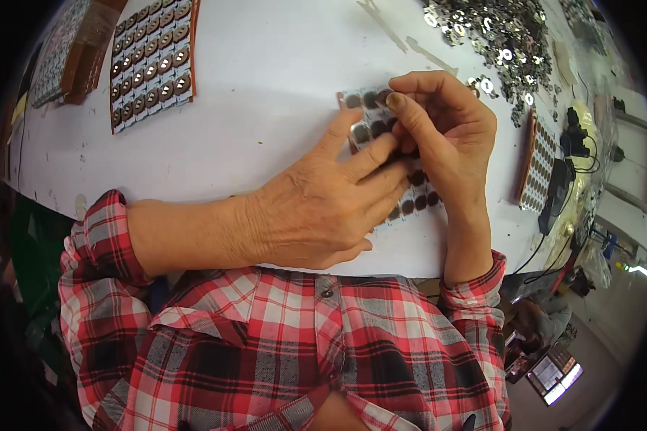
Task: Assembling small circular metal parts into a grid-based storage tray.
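Observation:
A pale panel (425, 208) bearing rows of dark round discs lies on the white table in front of me, partly hidden under my hands. My left hand (323, 194) rests across its left side, palm down, fingers spread. Over the panel's upper right part, my right hand (449, 133) has thumb and forefinger pinched together. Their tips are at a dark disc (384, 95) in the top row. Whether that disc or some smaller piece is between them, I cannot make out.
Loose shiny metal pieces (492, 32) are heaped at the far right. A panel of discs with bright centres (151, 65) lies far left, beside a stack of panels (61, 54). Another panel (537, 165) stands near black adapters and cables (559, 190) on the right.

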